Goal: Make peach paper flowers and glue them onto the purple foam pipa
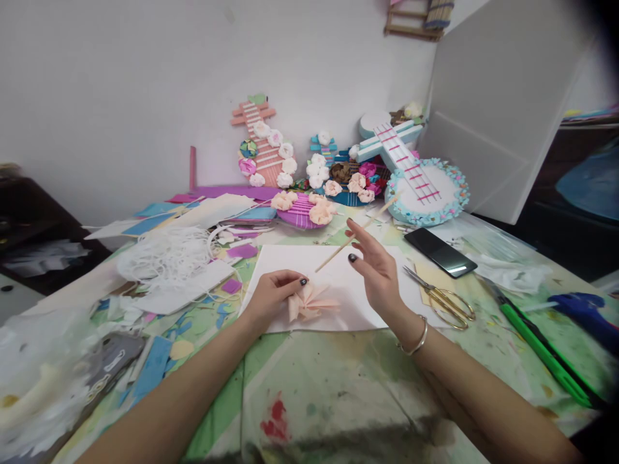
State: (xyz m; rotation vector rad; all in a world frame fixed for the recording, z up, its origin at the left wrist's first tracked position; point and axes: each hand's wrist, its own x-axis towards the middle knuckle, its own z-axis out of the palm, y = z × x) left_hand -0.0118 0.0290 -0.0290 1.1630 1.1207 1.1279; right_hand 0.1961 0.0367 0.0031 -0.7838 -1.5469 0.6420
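My left hand (278, 293) pinches a piece of peach crepe paper (313, 304), gathered into folds that fan out to the right. A thin wooden stick (333, 256) slants through the fingers of my right hand (374, 270). Its lower end hangs just above the peach paper, and the upper end points away toward the back right. The right thumb and index finger are apart, so the stick appears to rest between the fingers. Beneath both hands lies a white sheet (271, 258). Gold-handled scissors (442, 299) are close to my right wrist.
Paper-flower-trimmed model instruments, among them a pink one (268, 151) and a light-blue one (425, 187), stand along the wall. White string (162, 261) and paper scraps heap up at left. A phone (440, 251), a green cutter (536, 348) and a blue glue gun (583, 316) lie right.
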